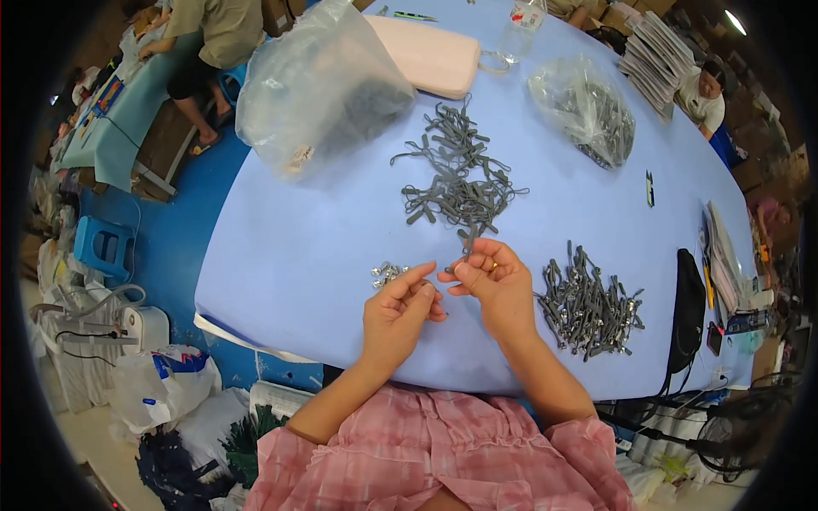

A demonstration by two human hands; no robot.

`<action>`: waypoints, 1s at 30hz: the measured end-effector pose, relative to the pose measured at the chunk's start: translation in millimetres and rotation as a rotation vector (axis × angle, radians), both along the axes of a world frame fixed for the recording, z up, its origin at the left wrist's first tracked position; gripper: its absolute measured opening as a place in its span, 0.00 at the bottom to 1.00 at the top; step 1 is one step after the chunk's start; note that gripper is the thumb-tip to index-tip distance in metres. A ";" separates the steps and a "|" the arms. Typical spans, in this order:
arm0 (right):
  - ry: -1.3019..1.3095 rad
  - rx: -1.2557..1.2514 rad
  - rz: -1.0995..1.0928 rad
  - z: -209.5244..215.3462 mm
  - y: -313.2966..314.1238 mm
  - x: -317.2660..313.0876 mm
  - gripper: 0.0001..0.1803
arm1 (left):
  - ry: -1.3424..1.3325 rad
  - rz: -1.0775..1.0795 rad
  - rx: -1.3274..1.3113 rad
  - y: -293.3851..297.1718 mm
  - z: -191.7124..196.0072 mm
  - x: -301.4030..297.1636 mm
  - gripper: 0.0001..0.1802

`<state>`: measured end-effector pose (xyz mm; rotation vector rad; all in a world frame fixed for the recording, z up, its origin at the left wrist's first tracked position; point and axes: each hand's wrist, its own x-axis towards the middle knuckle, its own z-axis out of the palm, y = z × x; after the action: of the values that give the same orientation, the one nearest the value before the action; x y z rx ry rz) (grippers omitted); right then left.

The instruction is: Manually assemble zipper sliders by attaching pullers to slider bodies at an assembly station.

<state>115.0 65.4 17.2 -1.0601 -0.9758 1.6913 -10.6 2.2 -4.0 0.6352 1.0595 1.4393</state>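
Pink checked clothing (426, 447) fills the view below the near edge of the blue table (290, 247). On that surface, by its far left corner, sits a large cloudy plastic bag (315, 94) with something dark inside (too hazy to make out through the film). Just beside it, along the far edge, lies a pale pink case (434, 55). Toward the far right corner rests a smaller clear bag (588, 111) of dark grey pieces. Mid-surface, a loose heap (464, 187) of grey straps spreads out, and nearer the right edge a second heap (588, 302) shows silver bits among its straps. Between the heaps and the near edge, the right hand (501, 289) has thumb and forefinger pinched together on one grey strap (469, 243), which stands up at the loose heap's near end. Close by, the left hand (396, 315) curls, thumb near forefinger; whether anything sits between them I cannot tell. Smallest, silver pieces (388, 274) cluster just beyond it, toward the left edge.
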 end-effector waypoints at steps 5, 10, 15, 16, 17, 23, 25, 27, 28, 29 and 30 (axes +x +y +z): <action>0.019 0.079 -0.031 -20.2 -17.4 8.7 0.15 | 0.466 0.085 0.212 -1.6 2.1 9.2 0.09; -0.670 0.422 -0.290 -5.2 -27.7 7.9 0.21 | 0.724 0.048 0.215 -2.6 2.5 6.7 0.05; -0.514 0.590 0.181 -5.3 -40.9 35.2 0.17 | 0.725 0.007 0.240 -9.2 7.1 17.5 0.04; -0.386 0.318 0.210 -7.5 -42.6 39.0 0.14 | 0.684 -0.014 0.227 -9.2 10.3 19.5 0.04; -0.257 0.046 0.237 -9.2 -42.6 40.7 0.10 | 0.643 -0.033 0.215 -9.6 11.8 19.4 0.05; -0.370 0.303 0.200 -21.7 -45.1 31.8 0.05 | 0.288 -0.121 -0.045 -18.7 -9.9 8.9 0.09; -0.380 0.355 0.193 -20.0 -41.2 28.4 0.05 | 0.243 -0.114 -0.028 -18.2 -9.3 6.7 0.11; -0.389 0.407 0.185 -18.8 -40.1 25.2 0.04 | 0.185 -0.106 0.039 -19.7 -4.8 6.0 0.14; -0.471 0.530 0.157 -18.6 -40.4 23.4 0.04 | 0.185 -0.111 0.037 -18.9 -4.2 5.5 0.14; -0.553 0.654 0.129 -18.3 -40.6 22.3 0.04 | 0.176 -0.113 0.007 -17.3 -3.9 5.1 0.14; -0.552 0.650 0.128 -16.7 -41.2 21.9 0.04 | 0.169 -0.112 -0.025 -16.8 -3.9 4.6 0.15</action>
<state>136.9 24.1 0.4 -1.0333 -1.8242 1.0390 -6.0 -14.6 -8.0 0.7964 1.1535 1.2907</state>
